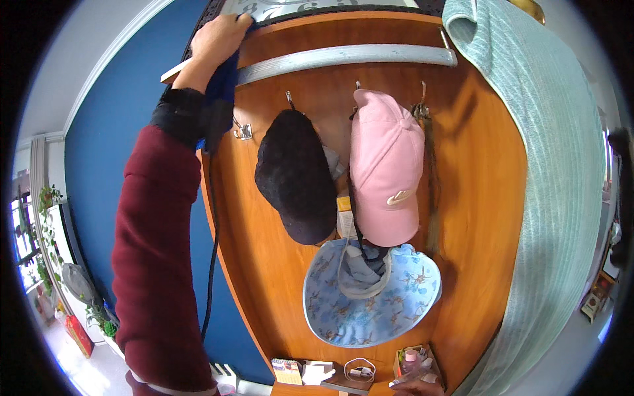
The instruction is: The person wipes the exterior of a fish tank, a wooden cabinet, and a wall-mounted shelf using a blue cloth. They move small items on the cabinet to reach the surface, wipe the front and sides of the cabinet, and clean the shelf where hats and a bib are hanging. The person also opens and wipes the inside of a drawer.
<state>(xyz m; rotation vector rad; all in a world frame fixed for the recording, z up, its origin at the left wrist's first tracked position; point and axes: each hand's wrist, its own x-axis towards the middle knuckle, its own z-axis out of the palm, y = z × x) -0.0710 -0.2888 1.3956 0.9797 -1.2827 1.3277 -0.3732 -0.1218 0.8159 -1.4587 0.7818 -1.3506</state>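
Note:
My left hand (pixel 223 37) is raised at the upper left, closed on a dark blue cloth (pixel 224 89) that hangs beside the wrist at the end of the shelf. Right of it, a black cap (pixel 297 178) and a pink cap (pixel 387 168) hang from hooks on a wooden back panel. A blue patterned sun hat (pixel 366 317) hangs below them. Only part of my right hand (pixel 420 387) shows at the bottom edge, near a small box of bottles (pixel 413 361); its fingers are mostly cut off, and whether it holds anything is unclear.
A pale rail (pixel 346 57) runs under the top shelf, with a clock (pixel 317 7) above. A light green curtain (pixel 550 173) hangs on the right. A blue wall (pixel 133 99) and a dark cable (pixel 213 257) lie left. A desk calendar (pixel 287 372) and a coiled white cable (pixel 360 370) are below.

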